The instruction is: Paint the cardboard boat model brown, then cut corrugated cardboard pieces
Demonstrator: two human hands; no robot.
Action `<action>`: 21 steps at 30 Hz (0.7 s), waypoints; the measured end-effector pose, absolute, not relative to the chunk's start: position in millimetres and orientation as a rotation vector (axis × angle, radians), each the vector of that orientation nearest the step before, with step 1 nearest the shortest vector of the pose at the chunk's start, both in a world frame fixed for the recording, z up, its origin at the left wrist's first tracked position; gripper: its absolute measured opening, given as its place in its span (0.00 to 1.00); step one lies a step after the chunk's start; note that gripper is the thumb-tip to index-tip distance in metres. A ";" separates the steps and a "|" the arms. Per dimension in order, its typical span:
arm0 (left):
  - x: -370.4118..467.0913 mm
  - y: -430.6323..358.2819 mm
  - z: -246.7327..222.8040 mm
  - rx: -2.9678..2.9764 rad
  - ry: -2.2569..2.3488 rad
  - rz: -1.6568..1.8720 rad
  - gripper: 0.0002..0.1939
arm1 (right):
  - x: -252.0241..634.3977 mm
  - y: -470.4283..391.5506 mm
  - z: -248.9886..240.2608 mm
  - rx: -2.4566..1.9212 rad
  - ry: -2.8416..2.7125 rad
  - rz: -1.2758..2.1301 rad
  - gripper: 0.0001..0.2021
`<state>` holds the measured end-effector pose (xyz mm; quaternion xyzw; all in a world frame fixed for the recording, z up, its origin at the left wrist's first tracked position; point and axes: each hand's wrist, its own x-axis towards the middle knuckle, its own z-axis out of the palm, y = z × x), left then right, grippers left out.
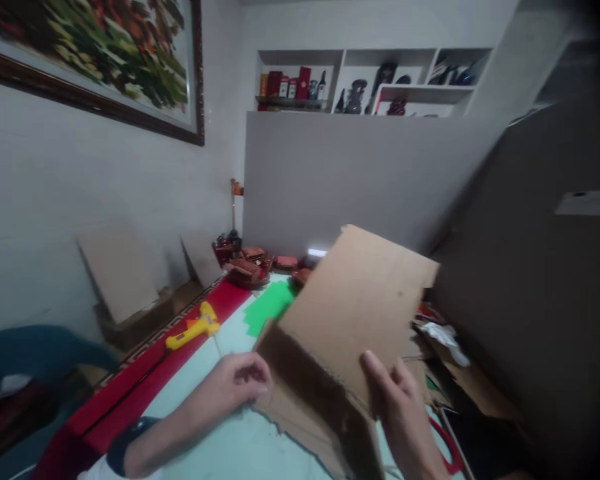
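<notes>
My right hand (400,400) grips the near edge of a folded piece of brown cardboard (355,307), its thumb on the upper face. The cardboard is tilted up over the table, with a lower flap and a dark gap beneath the upper panel. To the left of it, my left hand (243,380) has curled fingers, thumb near the fingertips, beside the lower flap; whether it holds anything small is hidden. A yellow glue gun (195,327) lies on the red cloth beyond my left hand. Green sheets (270,307) lie behind the cardboard.
Reddish-brown items (250,267) sit at the table's far end. Cardboard scraps (475,380) and a crumpled silvery wrapper (445,340) lie at the right, near a red ring-shaped handle (447,447). A blue chair (45,347) stands at the left.
</notes>
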<state>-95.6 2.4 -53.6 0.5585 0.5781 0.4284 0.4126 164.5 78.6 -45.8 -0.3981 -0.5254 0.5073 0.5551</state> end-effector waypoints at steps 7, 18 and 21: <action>-219.1 -25.2 -54.9 1.471 2.390 1.096 0.19 | 174.6 91.9 -55.2 -0.960 -0.946 1.288 0.22; -249.4 8.8 -75.9 1.676 2.431 0.644 0.24 | 172.8 84.8 -58.5 -1.136 -1.074 1.269 0.20; -245.3 13.3 -71.7 1.694 2.437 0.583 0.20 | 173.2 85.4 -60.0 -1.171 -1.067 1.319 0.26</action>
